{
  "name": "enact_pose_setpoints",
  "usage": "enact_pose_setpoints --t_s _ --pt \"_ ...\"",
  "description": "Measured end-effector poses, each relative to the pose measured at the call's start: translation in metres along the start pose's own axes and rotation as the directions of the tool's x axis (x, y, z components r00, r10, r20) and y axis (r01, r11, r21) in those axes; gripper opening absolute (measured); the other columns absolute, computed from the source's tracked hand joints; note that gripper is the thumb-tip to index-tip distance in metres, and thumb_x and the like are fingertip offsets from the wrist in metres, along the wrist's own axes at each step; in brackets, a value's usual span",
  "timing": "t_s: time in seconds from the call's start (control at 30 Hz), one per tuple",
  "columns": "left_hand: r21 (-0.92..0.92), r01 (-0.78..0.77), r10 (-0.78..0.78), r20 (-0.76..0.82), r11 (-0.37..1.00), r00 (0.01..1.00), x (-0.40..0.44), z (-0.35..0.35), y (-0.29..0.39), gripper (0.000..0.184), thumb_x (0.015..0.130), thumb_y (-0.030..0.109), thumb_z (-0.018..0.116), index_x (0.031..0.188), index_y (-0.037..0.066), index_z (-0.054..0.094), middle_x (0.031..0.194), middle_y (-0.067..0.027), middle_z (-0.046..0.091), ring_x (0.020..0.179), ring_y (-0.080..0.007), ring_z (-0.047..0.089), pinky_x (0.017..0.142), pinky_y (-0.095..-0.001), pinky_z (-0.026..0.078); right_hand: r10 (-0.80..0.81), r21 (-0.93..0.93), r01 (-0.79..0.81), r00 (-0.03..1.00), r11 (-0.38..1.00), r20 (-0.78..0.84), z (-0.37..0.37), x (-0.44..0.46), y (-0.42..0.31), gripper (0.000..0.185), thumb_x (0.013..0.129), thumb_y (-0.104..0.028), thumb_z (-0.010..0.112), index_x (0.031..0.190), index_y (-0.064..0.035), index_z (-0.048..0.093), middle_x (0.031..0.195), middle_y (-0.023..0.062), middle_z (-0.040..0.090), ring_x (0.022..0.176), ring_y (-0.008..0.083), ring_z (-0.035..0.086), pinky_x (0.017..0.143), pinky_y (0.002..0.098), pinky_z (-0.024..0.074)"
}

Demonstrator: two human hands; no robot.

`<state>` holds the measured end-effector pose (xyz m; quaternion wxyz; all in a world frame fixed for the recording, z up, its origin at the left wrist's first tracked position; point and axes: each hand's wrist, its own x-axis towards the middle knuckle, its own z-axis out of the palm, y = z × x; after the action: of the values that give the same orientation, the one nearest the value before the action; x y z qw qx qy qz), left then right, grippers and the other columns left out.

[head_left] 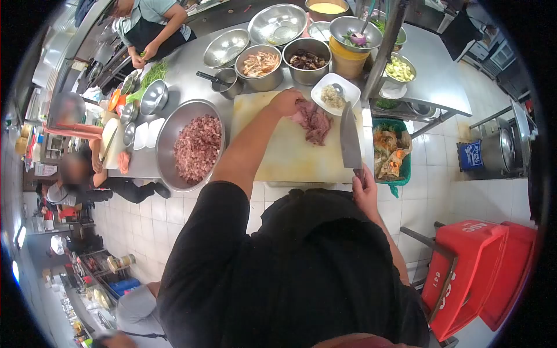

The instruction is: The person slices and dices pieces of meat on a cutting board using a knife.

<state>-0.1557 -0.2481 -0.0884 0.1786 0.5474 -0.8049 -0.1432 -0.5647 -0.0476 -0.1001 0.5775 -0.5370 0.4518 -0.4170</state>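
My right hand [364,190] is closed round the handle of a broad cleaver [350,136]. The blade points away from me along the right side of the cutting board [264,153]. Near the board's far edge, my left hand [286,102] is closed on the left end of a pile of sliced raw meat [315,123]; its fingertips are partly hidden. Just beyond the blade tip stands a white square bowl [316,88] of pale chopped bits with a spoon. To the left, a large steel bowl [163,145] holds diced raw meat [198,148].
Behind the board stand a pot of shredded food [260,64], a pot of dark pieces [307,60] and a small pot [228,83]. A green bin [400,126] of scraps is right of the counter. A metal post [390,43] rises nearby. Co-workers [152,35] are at left.
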Motion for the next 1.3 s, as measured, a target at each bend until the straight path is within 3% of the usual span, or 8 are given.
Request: enact_pose_setpoints --t_s 0.3,0.4,0.5,0.6,0.7,0.8,0.9,1.3 --pt "-0.057 0.213 -0.22 -0.202 0.975 0.954 -0.066 -0.044 0.051 0.018 0.097 0.025 0.071 0.101 0.007 0.074 0.101 -0.0157 0.067 0.098 -0.0372 0.066 0.086 -0.0482 0.053 -0.042 -0.003 0.042 0.999 0.999 0.02 0.012 0.012 -0.002 0.055 0.104 -0.005 0.06 0.156 0.0039 0.045 0.143 0.0146 0.063 0.129 0.0196 0.061 0.108 0.0318 0.0475" --pt "-0.062 0.032 -0.036 -0.056 0.998 0.998 -0.118 -0.042 0.064 0.015 0.095 0.018 0.07 0.105 0.008 0.074 0.105 -0.0149 0.067 0.1 -0.0369 0.067 0.088 -0.0482 0.054 -0.074 0.01 0.073 0.995 0.997 0.072 0.022 0.016 -0.007 0.055 0.104 -0.007 0.061 0.156 0.002 0.045 0.139 0.0144 0.066 0.125 0.0186 0.063 0.104 0.0308 0.0498" --pt "-0.084 0.175 -0.156 0.199 0.981 0.968 -0.161 -0.003 0.051 0.019 0.092 0.012 0.07 0.111 0.008 0.072 0.111 -0.0149 0.066 0.105 -0.0377 0.066 0.092 -0.0484 0.054 -0.032 -0.203 0.066 0.986 0.977 0.166 0.03 0.021 -0.019 0.056 0.105 -0.009 0.063 0.157 -0.0012 0.045 0.137 0.0137 0.068 0.122 0.0187 0.066 0.101 0.0321 0.0521" --pt "-0.134 0.131 -0.137 -0.036 0.982 0.99 -0.188 0.015 0.052 0.026 0.089 0.008 0.073 0.115 0.007 0.071 0.114 -0.0152 0.065 0.108 -0.0389 0.065 0.094 -0.0481 0.054 -0.124 -0.279 0.193 0.961 0.941 0.245 0.051 0.031 -0.025 0.059 0.103 -0.011 0.065 0.159 -0.0075 0.045 0.131 0.0186 0.072 0.115 0.0244 0.072 0.096 0.0357 0.0553" --pt "-0.162 0.165 -0.206 -0.28 0.973 0.938 -0.201 0.015 0.056 0.033 0.085 0.005 0.076 0.118 0.006 0.07 0.118 -0.0157 0.064 0.111 -0.0398 0.063 0.094 -0.0466 0.055 0.072 -0.448 0.078 0.949 0.891 0.308 0.07 0.041 -0.041 0.061 0.102 -0.013 0.065 0.16 -0.0124 0.045 0.127 0.0241 0.072 0.108 0.0348 0.075 0.093 0.04 0.0569" --pt "-0.233 0.273 -0.345 -0.374 0.933 0.861 -0.216 0.017 0.071 0.032 0.084 0.006 0.077 0.115 0.007 0.071 0.112 -0.0151 0.065 0.107 -0.0387 0.065 0.093 -0.0453 0.055 -0.112 -0.515 0.312 0.917 0.798 0.383 0.091 0.051 -0.039 0.062 0.102 -0.016 0.064 0.161 -0.0191 0.044 0.118 0.0264 0.073 0.101 0.0414 0.074 0.089 0.0425 0.0578" --pt "-0.258 0.268 -0.359 -0.435 0.928 0.826 -0.218 0.026 0.077 0.03 0.083 0.006 0.078 0.112 0.008 0.071 0.105 -0.0141 0.067 0.101 -0.0371 0.067 0.09 -0.0453 0.055 0.078 -0.583 0.193 0.91 0.789 0.408 0.099 0.052 -0.043 0.063 0.103 -0.02 0.063 0.162 -0.0245 0.043 0.114 0.0245 0.075 0.1 0.0428 0.073 0.088 0.0438 0.0576" --pt "-0.189 0.203 -0.272 -0.495 0.961 0.826 -0.203 0.033 0.069 0.012 0.086 0.009 0.073 0.097 0.008 0.072 0.1 -0.0127 0.069 0.098 -0.0362 0.067 0.087 -0.0483 0.053 -0.046 -0.672 0.521 0.806 0.527 0.59 0.144 0.071 -0.051 0.062 0.104 -0.028 0.059 0.162 -0.0334 0.04 0.086 0.0267 0.069 0.081 0.047 0.069 0.074 0.0573 0.0544"
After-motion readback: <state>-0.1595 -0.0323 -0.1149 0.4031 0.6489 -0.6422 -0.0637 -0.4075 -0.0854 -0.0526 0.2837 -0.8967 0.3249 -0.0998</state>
